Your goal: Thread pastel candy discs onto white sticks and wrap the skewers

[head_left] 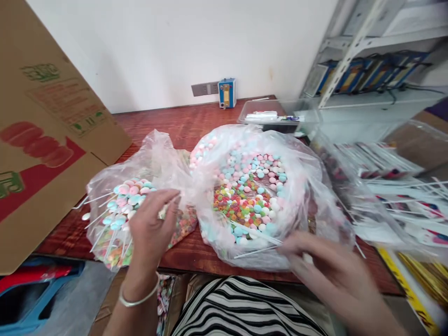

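1. The left hand (154, 221) is held above the left plastic bag (159, 144), its thumb and forefinger brought close together; whether anything is pinched between them cannot be told. A bracelet (138, 301) is worn on its wrist.
2. The right hand (322, 266) is seen blurred at the near right edge of the large plastic bag (206, 186), with its fingers partly bent. White sticks (257, 252) are seen running up to its fingertips, but whether they are gripped cannot be told.
3. In the large bag, which is spread open, pastel candies (275, 163) in pink, blue and white are heaped around the sides, and small ring-like candies (224, 198) in red, orange, yellow and green are gathered toward the left of the middle.
4. On the left bag, just beside the left hand, a cluster of candy-topped sticks (121, 221) is laid, with bare stick ends pointed outward to the left and toward the person.
5. Both bags are set on a reddish-brown table (168, 119). To the left, a cardboard box (52, 112) is placed; behind the large bag, a clear plastic tray (308, 112) and a small blue device (227, 93) are seen near the wall.
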Action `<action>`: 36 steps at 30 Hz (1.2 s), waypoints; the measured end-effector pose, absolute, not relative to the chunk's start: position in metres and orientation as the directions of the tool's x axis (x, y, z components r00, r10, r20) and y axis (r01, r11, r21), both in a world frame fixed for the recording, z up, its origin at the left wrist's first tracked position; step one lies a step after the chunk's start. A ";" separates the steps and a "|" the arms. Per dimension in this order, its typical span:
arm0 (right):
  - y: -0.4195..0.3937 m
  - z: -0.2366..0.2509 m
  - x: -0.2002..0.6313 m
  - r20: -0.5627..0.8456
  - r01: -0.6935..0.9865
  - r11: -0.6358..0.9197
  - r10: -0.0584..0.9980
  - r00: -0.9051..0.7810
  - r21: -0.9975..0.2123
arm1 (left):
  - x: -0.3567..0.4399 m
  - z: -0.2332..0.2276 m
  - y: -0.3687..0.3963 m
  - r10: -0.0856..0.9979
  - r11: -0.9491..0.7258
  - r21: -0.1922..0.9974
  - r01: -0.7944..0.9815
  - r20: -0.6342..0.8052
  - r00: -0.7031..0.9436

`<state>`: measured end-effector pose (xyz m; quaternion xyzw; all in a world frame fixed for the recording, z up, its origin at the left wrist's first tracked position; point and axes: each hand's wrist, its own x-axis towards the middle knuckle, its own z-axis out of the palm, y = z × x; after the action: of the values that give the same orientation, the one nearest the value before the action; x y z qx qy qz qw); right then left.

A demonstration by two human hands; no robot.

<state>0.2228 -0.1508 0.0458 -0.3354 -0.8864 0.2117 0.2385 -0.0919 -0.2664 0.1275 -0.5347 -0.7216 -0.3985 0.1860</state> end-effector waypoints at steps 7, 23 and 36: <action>-0.149 0.031 0.156 0.126 0.625 0.721 0.679 -0.723 -0.298 | -0.033 0.050 -0.227 0.920 -0.117 0.781 0.614 0.318 -0.228; -0.154 0.033 0.150 0.465 0.471 0.757 0.651 -0.600 -0.452 | -0.029 0.032 -0.217 0.916 0.165 0.979 -0.124 -0.198 -0.348; -0.167 0.063 0.135 0.056 -0.004 0.061 0.881 -0.470 -0.998 | -0.036 0.056 -0.241 0.736 -0.426 0.712 0.558 0.632 -0.243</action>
<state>0.1348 -0.1670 0.0634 -0.3515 -0.6236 0.5882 0.3764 -0.0357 -0.2413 0.0559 -0.6106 -0.5301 -0.5834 -0.0763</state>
